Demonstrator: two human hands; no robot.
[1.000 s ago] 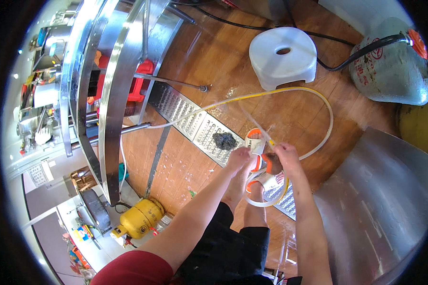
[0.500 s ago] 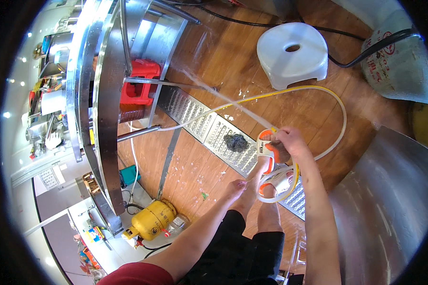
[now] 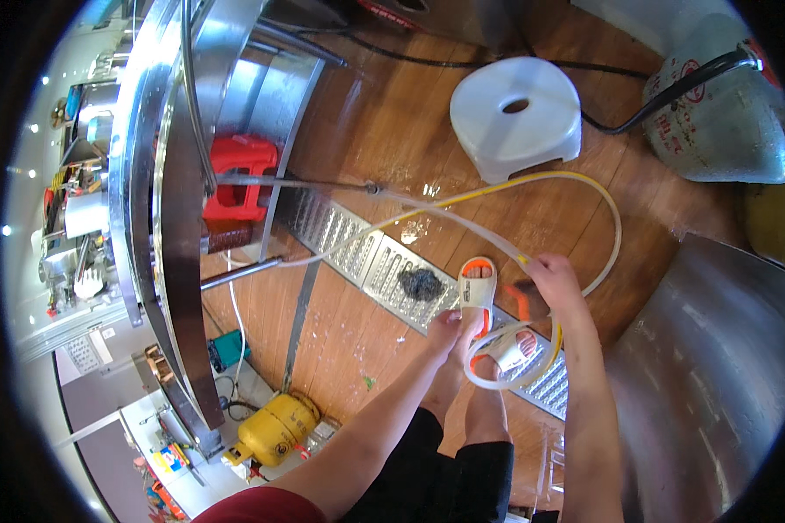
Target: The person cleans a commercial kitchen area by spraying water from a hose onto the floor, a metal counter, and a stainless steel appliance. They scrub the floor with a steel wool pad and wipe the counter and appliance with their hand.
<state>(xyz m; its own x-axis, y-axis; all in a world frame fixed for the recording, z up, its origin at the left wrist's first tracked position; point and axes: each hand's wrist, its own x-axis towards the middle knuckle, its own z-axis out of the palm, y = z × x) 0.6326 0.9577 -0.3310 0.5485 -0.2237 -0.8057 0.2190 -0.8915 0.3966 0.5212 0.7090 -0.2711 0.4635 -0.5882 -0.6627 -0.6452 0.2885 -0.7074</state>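
My right hand (image 3: 551, 277) is closed around a translucent hose (image 3: 617, 222) with a yellow stripe. The hose loops over the floor and hangs in a coil in front of my feet. A thin stream of water (image 3: 453, 218) arcs from the hose end by that hand toward the upper left. My left hand (image 3: 445, 329), fingers loosely curled with nothing visible in them, hovers above my shin. A dark tangled clump (image 3: 420, 283) lies on the perforated metal drain cover (image 3: 340, 228). White and orange slippers (image 3: 478, 288) are on my feet, over the drain cover.
A white plastic stool (image 3: 515, 118) stands on the wood-look floor. To the left are a steel table (image 3: 161, 218), red stools (image 3: 240, 174) and a yellow gas cylinder (image 3: 275, 429). A grey gas cylinder (image 3: 715, 131) and curved metal panel (image 3: 706, 375) are at the right.
The water stream now bends downward and reaches less far than before. My right hand has shifted slightly right and down, and my left hand slightly up. The whole view has shifted a little.
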